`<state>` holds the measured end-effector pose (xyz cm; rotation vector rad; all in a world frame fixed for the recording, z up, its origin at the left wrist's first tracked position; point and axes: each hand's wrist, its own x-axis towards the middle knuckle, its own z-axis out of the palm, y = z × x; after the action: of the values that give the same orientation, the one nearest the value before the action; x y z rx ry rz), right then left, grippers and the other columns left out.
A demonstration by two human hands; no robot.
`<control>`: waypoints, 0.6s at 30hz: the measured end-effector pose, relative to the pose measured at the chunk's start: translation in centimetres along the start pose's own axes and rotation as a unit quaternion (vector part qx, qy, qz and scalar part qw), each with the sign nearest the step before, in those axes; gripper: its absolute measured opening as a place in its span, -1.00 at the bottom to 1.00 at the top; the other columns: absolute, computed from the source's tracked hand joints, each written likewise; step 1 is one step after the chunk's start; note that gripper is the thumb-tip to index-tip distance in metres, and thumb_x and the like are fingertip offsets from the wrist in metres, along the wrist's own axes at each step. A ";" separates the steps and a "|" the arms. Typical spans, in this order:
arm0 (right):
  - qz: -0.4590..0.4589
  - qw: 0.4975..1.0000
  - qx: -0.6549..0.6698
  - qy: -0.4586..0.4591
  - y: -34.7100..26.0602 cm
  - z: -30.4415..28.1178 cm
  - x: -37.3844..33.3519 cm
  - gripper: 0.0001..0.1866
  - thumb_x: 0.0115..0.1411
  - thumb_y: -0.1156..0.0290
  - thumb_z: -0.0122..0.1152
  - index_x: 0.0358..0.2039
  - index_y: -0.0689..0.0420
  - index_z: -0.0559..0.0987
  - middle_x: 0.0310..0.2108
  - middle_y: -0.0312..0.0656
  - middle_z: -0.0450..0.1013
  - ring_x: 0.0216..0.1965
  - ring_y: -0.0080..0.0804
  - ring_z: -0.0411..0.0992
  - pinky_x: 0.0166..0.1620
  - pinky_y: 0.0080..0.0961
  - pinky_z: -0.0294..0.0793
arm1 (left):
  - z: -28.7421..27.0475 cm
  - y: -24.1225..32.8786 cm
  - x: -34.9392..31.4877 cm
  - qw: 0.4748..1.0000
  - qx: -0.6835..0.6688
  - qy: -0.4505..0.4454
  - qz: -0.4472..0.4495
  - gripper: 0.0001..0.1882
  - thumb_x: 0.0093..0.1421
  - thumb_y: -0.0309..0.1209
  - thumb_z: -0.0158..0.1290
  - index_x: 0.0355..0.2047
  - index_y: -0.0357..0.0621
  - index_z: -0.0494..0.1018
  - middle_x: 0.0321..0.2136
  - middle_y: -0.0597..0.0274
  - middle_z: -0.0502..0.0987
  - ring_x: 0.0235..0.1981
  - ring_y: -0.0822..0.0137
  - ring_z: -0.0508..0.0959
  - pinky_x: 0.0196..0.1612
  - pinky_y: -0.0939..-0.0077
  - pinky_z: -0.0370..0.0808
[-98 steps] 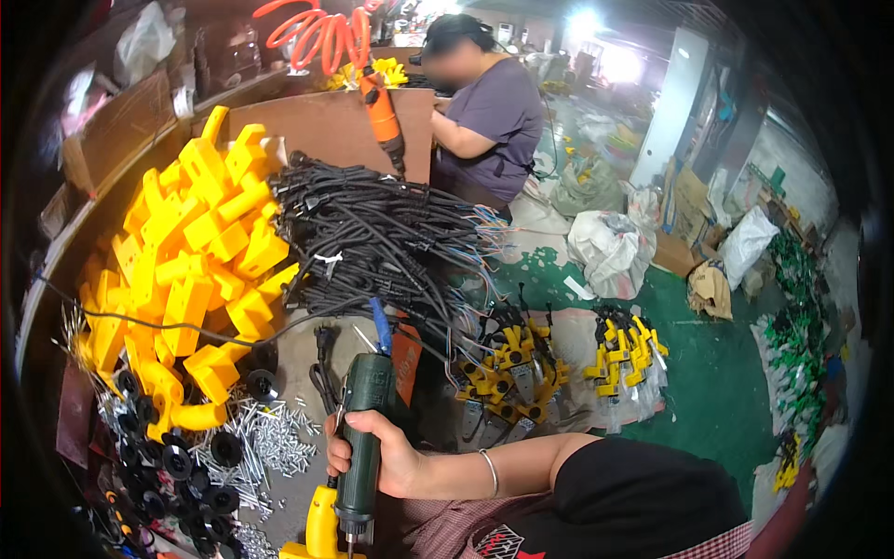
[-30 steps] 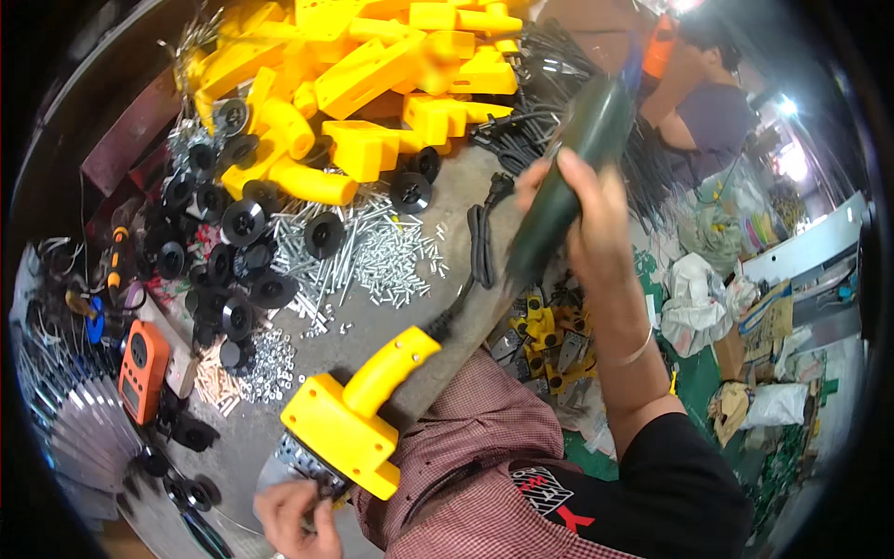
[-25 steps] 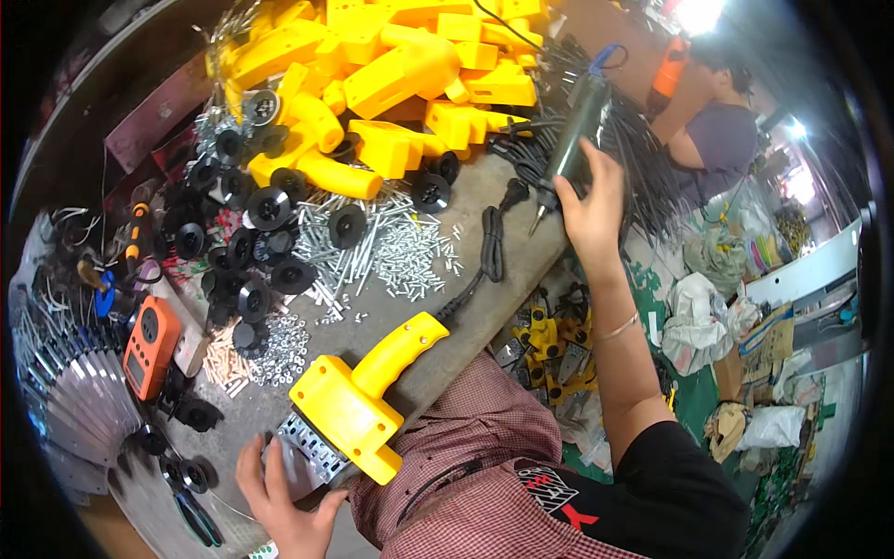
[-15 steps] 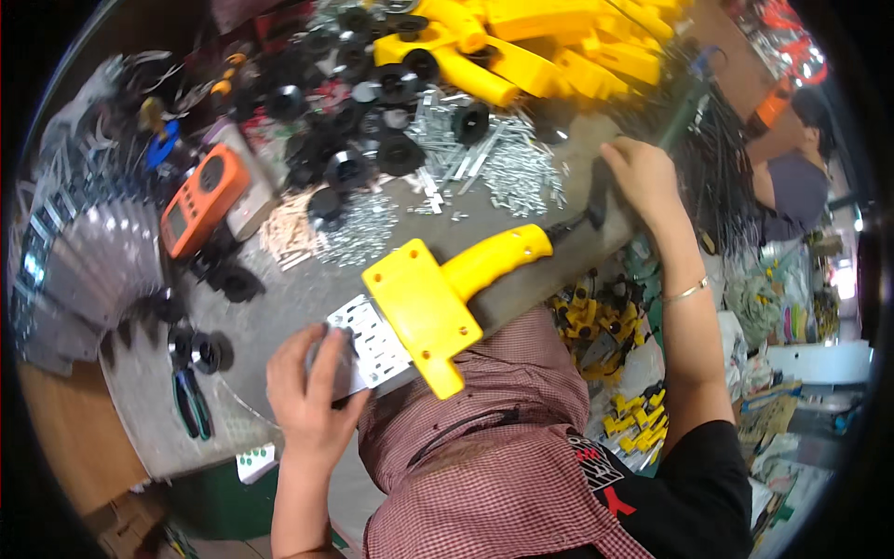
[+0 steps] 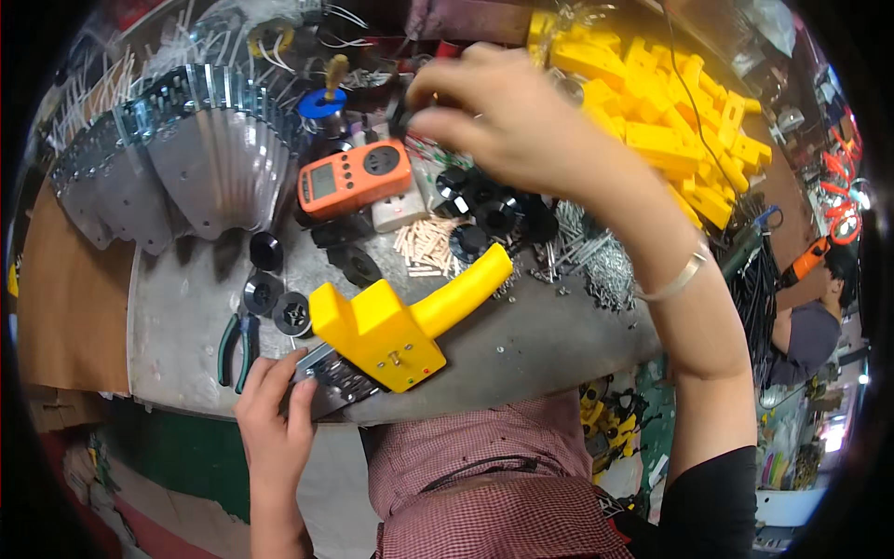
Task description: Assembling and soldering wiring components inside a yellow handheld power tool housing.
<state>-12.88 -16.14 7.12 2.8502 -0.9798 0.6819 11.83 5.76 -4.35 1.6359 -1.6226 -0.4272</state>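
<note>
My left hand (image 5: 275,405) grips the slotted metal plate (image 5: 340,384) of a yellow-handled tool (image 5: 382,340) at the front edge of the workbench. The tool's boxy yellow housing has a small brass-coloured stud and coloured dots on its face, and its handle points up to the right. My right hand (image 5: 507,116) reaches across the bench, above the black plastic knobs (image 5: 494,214) and just beyond the orange multimeter (image 5: 356,177). Motion smears its curled fingers, near a dark object; whether they hold it is unclear.
Grey metal plates (image 5: 219,163) stand fanned at left. Pliers (image 5: 237,352) lie by several black knobs. Wooden-looking pegs (image 5: 426,244), loose screws (image 5: 610,275) and a heap of yellow housings (image 5: 661,121) cover the far side. A person (image 5: 810,331) sits at far right.
My right hand has left the right end of the bench and swung up and left over the knobs. The yellow tool has been turned, its housing now showing another face. The view has shifted too.
</note>
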 end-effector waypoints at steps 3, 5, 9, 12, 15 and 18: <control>-0.049 0.990 -0.112 -0.068 0.5 4.5 2.8 -0.72 0.22 0.12 0.12 -0.35 0.02 0.66 -0.41 -0.18 0.54 -0.16 -0.19 0.43 -0.05 -0.18 0.29 | 1.1 -1.2 0.5 1.000 0.010 0.014 0.011 -0.72 0.10 -0.56 0.11 -0.14 -0.34 0.51 -0.46 0.06 0.40 -0.52 0.17 0.42 -0.43 0.40 0.36; -0.021 0.978 -0.157 -0.138 0.4 5.1 4.9 -0.72 0.22 0.12 0.11 -0.36 0.02 0.66 -0.43 -0.18 0.55 -0.17 -0.19 0.44 -0.06 -0.18 0.29 | 1.2 -1.1 0.7 1.000 0.011 0.023 0.001 -0.71 0.10 -0.56 0.11 -0.13 -0.34 0.51 -0.46 0.06 0.39 -0.52 0.16 0.42 -0.43 0.39 0.36; 0.043 0.937 -0.205 -0.279 -0.4 6.4 7.9 -0.74 0.18 0.20 0.11 -0.41 0.08 0.67 -0.43 -0.12 0.57 -0.24 -0.12 0.51 -0.06 -0.15 0.31 | 1.5 -1.6 0.5 0.998 0.043 0.043 0.010 -0.63 0.10 -0.55 0.12 -0.04 -0.27 0.50 -0.49 0.06 0.38 -0.54 0.12 0.41 -0.44 0.34 0.36; 0.060 0.921 -0.226 -0.311 -0.8 6.9 9.2 -0.76 0.08 0.31 0.13 -0.38 0.17 0.67 -0.37 -0.01 0.59 -0.28 -0.05 0.56 -0.07 -0.12 0.40 | 1.6 -2.1 0.3 0.996 0.072 0.051 0.026 -0.57 0.09 -0.54 0.12 0.02 -0.22 0.49 -0.52 0.09 0.35 -0.56 0.12 0.40 -0.46 0.31 0.35; 0.135 0.895 -0.209 -0.371 -0.9 6.8 10.6 -0.70 0.01 0.32 0.12 -0.29 0.17 0.68 -0.28 -0.01 0.60 -0.23 -0.08 0.58 -0.21 -0.21 0.56 | 1.6 -2.0 0.3 0.995 0.082 0.052 0.028 -0.56 0.07 -0.53 0.14 0.02 -0.22 0.49 -0.52 0.10 0.34 -0.56 0.14 0.40 -0.47 0.32 0.34; 0.111 0.864 -0.205 -0.447 -1.1 6.6 11.9 -0.69 -0.07 0.40 0.24 -0.27 0.19 0.68 -0.28 0.00 0.60 -0.23 -0.10 0.58 -0.20 -0.21 0.54 | 1.6 -1.9 0.1 0.992 0.104 0.058 0.034 -0.54 0.06 -0.52 0.14 0.04 -0.21 0.49 -0.53 0.13 0.33 -0.56 0.16 0.39 -0.48 0.34 0.33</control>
<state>-1.31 -23.33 6.34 2.6100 -1.3225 -0.8662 12.00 5.00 -6.73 1.7180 -1.6745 -0.1296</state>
